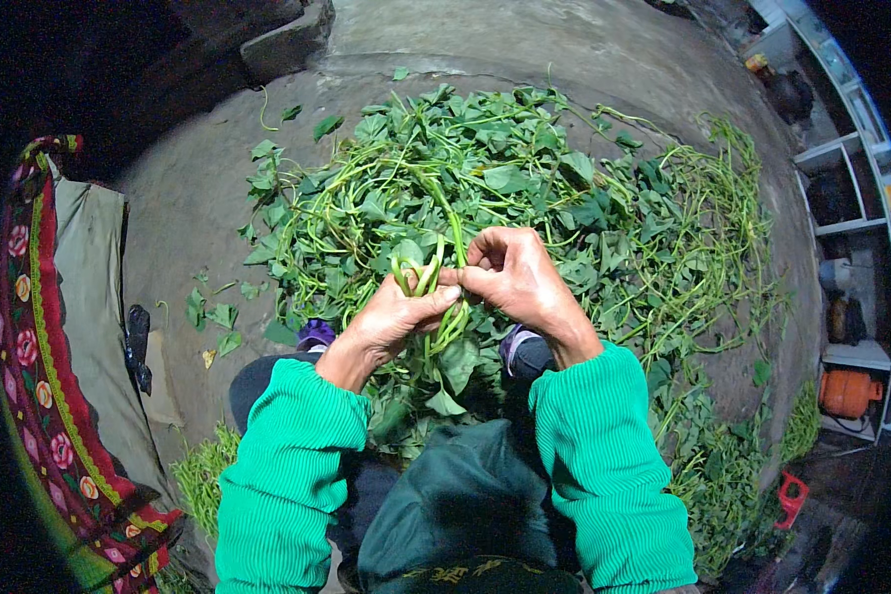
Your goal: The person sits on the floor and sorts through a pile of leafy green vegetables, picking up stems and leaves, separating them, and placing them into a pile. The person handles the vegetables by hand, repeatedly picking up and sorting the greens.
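Observation:
My left hand point(408, 308) is closed around a small bunch of green leafy stems point(453, 327), with leaves hanging below it. Just to its right, my right hand point(516, 275) pinches a stem between thumb and fingers, and the fingertips of both hands meet. Curled stem ends rise over the left hand's fingers. Beyond and beneath the hands spreads a large heap of cut leafy vines point(505, 178) on the grey floor. One heart-shaped leaf point(459, 364) dangles under the bunch.
A flowered red cloth point(30, 319) hangs over a grey cover at left. Piles of bare stems point(208, 471) lie at lower left and at right point(800, 423). A shelf unit point(854, 223) with an orange gas cylinder point(850, 393) stands at right, near a red plastic object point(791, 500).

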A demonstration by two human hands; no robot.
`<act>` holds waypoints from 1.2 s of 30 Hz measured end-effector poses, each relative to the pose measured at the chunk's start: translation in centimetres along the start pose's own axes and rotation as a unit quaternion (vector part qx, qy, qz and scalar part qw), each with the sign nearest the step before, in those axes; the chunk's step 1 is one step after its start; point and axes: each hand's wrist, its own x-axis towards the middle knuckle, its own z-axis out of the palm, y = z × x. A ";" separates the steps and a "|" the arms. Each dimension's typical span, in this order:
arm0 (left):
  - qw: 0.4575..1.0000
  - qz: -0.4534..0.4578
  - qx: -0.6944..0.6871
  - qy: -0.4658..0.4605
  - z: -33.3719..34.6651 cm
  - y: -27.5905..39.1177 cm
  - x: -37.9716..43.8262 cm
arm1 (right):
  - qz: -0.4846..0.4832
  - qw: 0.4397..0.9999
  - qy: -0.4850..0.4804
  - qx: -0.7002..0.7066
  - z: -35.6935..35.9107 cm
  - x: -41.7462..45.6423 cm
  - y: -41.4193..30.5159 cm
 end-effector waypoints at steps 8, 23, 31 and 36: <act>0.897 0.175 0.404 0.032 0.3 0.7 0.1 | 0.069 0.982 -0.086 0.151 -1.2 -0.7 -1.1; 0.888 0.219 0.242 0.324 -3.0 3.9 -1.1 | 0.091 0.897 0.031 0.431 -3.3 -1.0 -0.8; 0.867 0.289 0.392 0.104 3.7 1.3 -1.0 | 0.090 0.933 0.017 0.348 -1.0 -0.6 -1.5; 0.815 0.336 0.455 0.125 2.9 0.5 -0.4 | 0.076 0.953 0.044 0.291 -0.6 -0.4 -2.1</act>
